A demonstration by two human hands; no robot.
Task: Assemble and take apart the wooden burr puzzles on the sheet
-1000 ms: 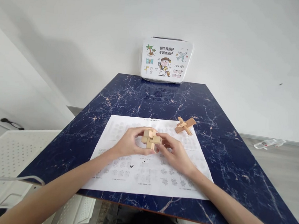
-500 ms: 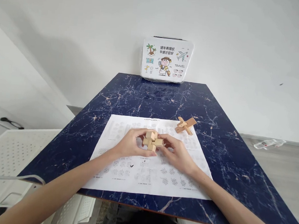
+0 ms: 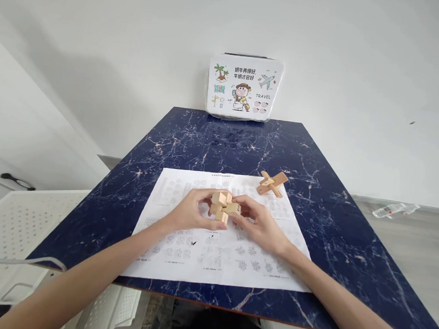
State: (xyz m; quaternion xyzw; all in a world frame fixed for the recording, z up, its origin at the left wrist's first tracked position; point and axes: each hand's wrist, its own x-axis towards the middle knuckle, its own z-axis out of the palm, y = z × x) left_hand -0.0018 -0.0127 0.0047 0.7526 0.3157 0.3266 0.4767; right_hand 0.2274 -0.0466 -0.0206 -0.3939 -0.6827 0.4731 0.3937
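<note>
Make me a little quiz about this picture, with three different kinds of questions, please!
1. True or false: the left hand is holding the pale wooden block shape.

2. What stands at the far end of the blue table?
A) a teapot
B) a white case with cartoons
C) a lamp

3. Fill in the blank: the darker wooden piece sits at the far ____ corner of the printed paper.

Key: 1. True. 2. B. 3. right.
</note>
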